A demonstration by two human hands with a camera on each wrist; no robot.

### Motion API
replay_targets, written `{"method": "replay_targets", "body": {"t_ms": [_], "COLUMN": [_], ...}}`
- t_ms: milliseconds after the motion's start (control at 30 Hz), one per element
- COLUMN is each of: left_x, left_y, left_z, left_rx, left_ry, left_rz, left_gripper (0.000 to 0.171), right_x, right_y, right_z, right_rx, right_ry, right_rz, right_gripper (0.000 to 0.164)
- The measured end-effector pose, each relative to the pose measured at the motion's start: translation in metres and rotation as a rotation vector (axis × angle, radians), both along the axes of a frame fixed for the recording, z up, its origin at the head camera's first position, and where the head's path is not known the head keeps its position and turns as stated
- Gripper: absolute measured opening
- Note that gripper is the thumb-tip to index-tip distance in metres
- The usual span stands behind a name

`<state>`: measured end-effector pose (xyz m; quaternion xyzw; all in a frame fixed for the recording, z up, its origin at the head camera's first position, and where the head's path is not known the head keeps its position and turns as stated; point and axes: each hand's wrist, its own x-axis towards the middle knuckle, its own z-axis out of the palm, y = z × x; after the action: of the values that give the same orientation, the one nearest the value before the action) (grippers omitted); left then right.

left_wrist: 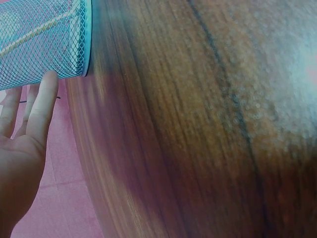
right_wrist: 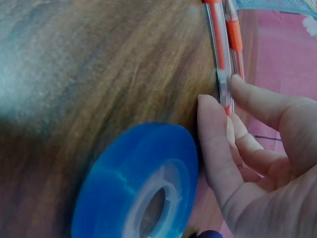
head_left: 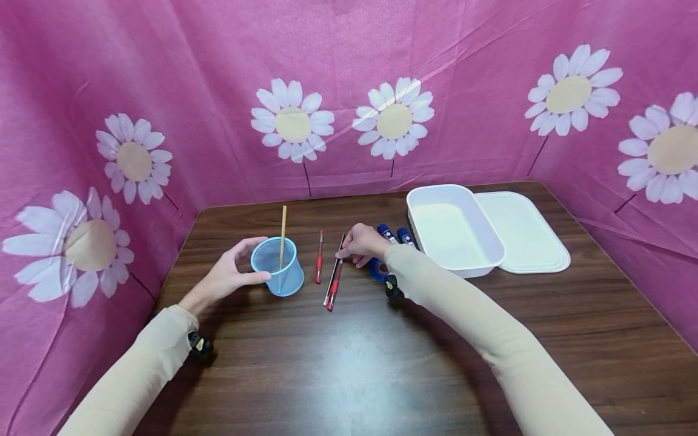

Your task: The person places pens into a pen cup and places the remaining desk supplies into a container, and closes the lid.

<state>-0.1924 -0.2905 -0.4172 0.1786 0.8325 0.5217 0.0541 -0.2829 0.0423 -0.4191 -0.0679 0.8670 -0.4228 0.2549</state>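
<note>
My left hand (head_left: 230, 272) holds the light blue mesh pen cup (head_left: 289, 280), thumb at the front of the rim and fingers at the far side. A thin wooden stick (head_left: 283, 227) leans upright inside the cup. My right hand (head_left: 364, 242) pinches the far end of a red pen (right_wrist: 221, 54) between thumb and index finger. This pen lies on the table beside a slim dark stick (head_left: 332, 280), whose kind I cannot tell. Another red pen (head_left: 319, 260) lies apart, between them and the cup.
A roll of blue tape (right_wrist: 119, 173) lies just beside my right hand. Two blue glue sticks (head_left: 405, 236) lie behind the right wrist. Further right stand a white plastic box (head_left: 474, 257) and its flat lid (head_left: 537, 242), on the brown wooden table (head_left: 305, 369). Pink flowered cloth (head_left: 218, 121) hangs around.
</note>
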Motion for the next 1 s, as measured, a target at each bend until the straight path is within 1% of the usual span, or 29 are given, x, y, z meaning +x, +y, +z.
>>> {"method": "replay_targets", "body": {"t_ms": [233, 400, 500, 567, 767, 867, 1000], "left_x": [0.000, 0.000, 0.000, 0.001, 0.001, 0.001, 0.001], "left_y": [0.001, 0.002, 0.002, 0.002, 0.000, 0.000, 0.001], "left_z": [0.003, 0.003, 0.002, 0.001, -0.003, -0.003, -0.003], "left_rx": [-0.007, 0.004, -0.002, -0.003, -0.001, 0.004, 0.010], "left_ry": [-0.003, 0.000, 0.001, -0.001, 0.007, 0.009, 0.004], "left_rz": [0.011, 0.004, 0.008, 0.010, 0.009, 0.010, 0.010], "left_gripper": [0.074, 0.074, 0.074, 0.074, 0.073, 0.073, 0.073], "right_x": [-0.003, -0.002, 0.001, 0.003, 0.012, 0.013, 0.012], "right_y": [0.000, 0.001, 0.001, 0.000, -0.005, -0.007, -0.005], "right_z": [0.003, 0.004, 0.003, 0.003, 0.004, 0.005, 0.008], "right_rx": [-0.017, -0.037, -0.039, -0.024, 0.085, 0.119, 0.089], "right_ry": [-0.007, -0.017, -0.012, -0.010, -0.023, -0.012, -0.024], "right_rz": [-0.018, -0.030, -0.043, -0.040, 0.018, 0.015, 0.010], "right_gripper": [0.013, 0.006, 0.008, 0.013, 0.030, 0.032, 0.020]}}
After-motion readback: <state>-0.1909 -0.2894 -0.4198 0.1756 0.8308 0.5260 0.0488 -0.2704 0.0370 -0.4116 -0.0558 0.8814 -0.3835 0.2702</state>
